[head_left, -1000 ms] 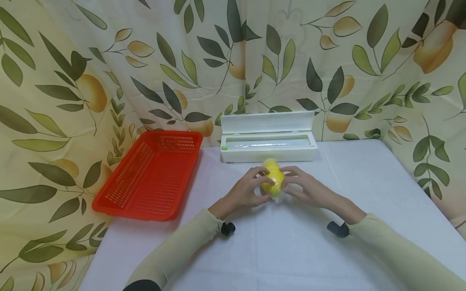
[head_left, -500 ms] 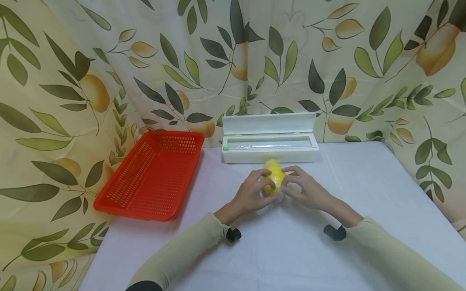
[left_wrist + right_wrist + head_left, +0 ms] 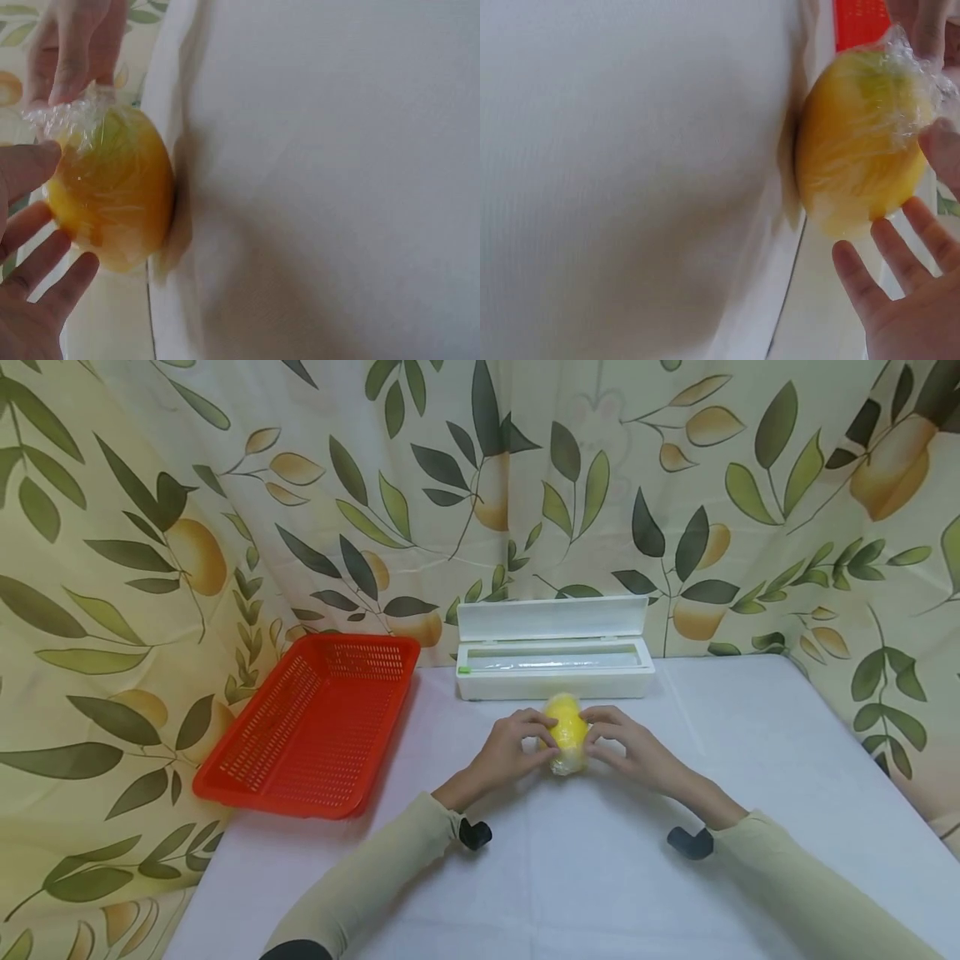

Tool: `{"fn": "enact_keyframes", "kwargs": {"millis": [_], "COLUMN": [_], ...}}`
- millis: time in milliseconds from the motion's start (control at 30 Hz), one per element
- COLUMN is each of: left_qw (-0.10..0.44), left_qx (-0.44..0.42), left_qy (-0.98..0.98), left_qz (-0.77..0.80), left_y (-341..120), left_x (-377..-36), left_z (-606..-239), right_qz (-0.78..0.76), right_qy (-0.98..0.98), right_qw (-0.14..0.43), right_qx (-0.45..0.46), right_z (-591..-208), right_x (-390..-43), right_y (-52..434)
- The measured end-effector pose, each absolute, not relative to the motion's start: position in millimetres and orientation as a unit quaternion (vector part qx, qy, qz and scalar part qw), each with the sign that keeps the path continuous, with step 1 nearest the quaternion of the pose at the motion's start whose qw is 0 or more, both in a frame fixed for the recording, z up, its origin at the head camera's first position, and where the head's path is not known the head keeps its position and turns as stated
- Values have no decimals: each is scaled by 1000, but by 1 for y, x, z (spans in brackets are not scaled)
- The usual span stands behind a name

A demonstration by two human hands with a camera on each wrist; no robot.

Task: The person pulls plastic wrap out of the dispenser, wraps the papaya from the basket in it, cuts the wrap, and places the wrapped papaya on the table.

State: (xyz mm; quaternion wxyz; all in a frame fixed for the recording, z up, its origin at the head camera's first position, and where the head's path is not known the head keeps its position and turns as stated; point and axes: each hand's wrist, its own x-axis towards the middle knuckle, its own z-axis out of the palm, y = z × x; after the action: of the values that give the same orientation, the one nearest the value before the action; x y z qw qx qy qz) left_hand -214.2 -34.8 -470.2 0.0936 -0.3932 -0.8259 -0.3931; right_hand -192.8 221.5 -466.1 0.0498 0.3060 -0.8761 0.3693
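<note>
Lemon point(image 3: 566, 732): yellow, wrapped in clear film, resting on the white table point(image 3: 750, 752) at centre, just near of the white dispenser box point(image 3: 553, 670).
Left hand point(image 3: 512, 748): fingers curled against the lemon's left side, touching the film.
Right hand point(image 3: 627, 745): fingers curled on its right side, equally close.
Between them: the lemon sits directly between both sets of fingertips.
Long axis: runs near to far; bunched film at the near end.
Left of the hands: red basket point(image 3: 315, 727), well apart.

Head high, forward-down; wrists close, sharing lemon point(image 3: 566, 731).
</note>
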Motion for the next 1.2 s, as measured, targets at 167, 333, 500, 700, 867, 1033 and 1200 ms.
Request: {"fn": "enact_keyframes", "kwargs": {"millis": [167, 333, 500, 700, 867, 1033, 1200], "left_qw": [72, 42, 9, 29, 49, 58, 60], "left_qx": [-380, -359, -322, -335, -353, -368, -373], "left_qy": [-818, -813, -795, -784, -786, -789, -790], "left_qz": [-427, -457, -514, -522, -506, -489, -482], "left_y": [-34, -33, -32, -30, -29, -30, -30], "left_x": [-220, -223, -226, -224, -222, -222, -223], "left_z": [-471, -468, -469, -471, -472, -472, -471], "right_qz": [379, 388, 403, 418, 411, 414, 405], "right_qy": [-875, -878, -879, -867, -866, -866, -870], "right_qw": [51, 49, 37, 41, 50, 58, 70], "right_qx": [297, 274, 250, 268, 281, 275, 273], "right_z": [-469, -465, -465, -463, -463, -465, -464], "right_x": [-195, -200, -202, -198, -196, -197, -200], "right_y": [219, 214, 209, 210, 210, 207, 205]}}
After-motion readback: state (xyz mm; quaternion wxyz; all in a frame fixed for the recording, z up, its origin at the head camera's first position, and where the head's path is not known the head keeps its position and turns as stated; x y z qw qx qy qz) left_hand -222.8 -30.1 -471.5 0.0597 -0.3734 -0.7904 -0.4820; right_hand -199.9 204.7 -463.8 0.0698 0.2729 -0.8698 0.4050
